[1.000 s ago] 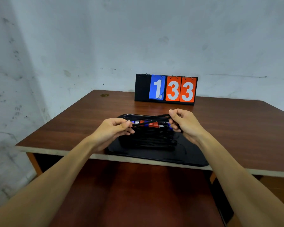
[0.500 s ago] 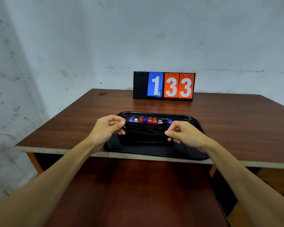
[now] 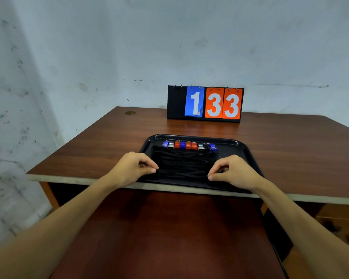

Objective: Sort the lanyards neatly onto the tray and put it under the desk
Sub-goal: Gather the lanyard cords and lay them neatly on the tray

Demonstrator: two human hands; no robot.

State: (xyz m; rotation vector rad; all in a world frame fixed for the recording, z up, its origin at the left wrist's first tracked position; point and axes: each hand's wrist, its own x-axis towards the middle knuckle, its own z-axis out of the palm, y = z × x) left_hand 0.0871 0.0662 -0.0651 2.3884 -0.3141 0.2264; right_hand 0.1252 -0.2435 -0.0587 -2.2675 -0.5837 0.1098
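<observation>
A black tray (image 3: 248, 156) sits on the brown desk (image 3: 290, 148), close to its front edge. On the tray lies a flat stack of black lanyards (image 3: 183, 164), their red, blue, silver and black clips (image 3: 189, 145) lined up in a row along the far side. My left hand (image 3: 133, 168) is at the left end of the stack, with thumb and forefinger pinching the cord there. My right hand (image 3: 234, 170) pinches the cord at the right end in the same way. Both hands hang low, just above the tray's floor.
A flip scoreboard (image 3: 206, 103) reading 1 33 stands at the desk's back edge against the wall. A small round coin-like disc (image 3: 130, 112) lies at the back left corner. Below the desk's front edge a reddish-brown surface (image 3: 169, 228) stretches toward me.
A second ago both hands held one black lanyard stretched above the tray. They have lowered it onto the stack and moved toward the tray's near side.
</observation>
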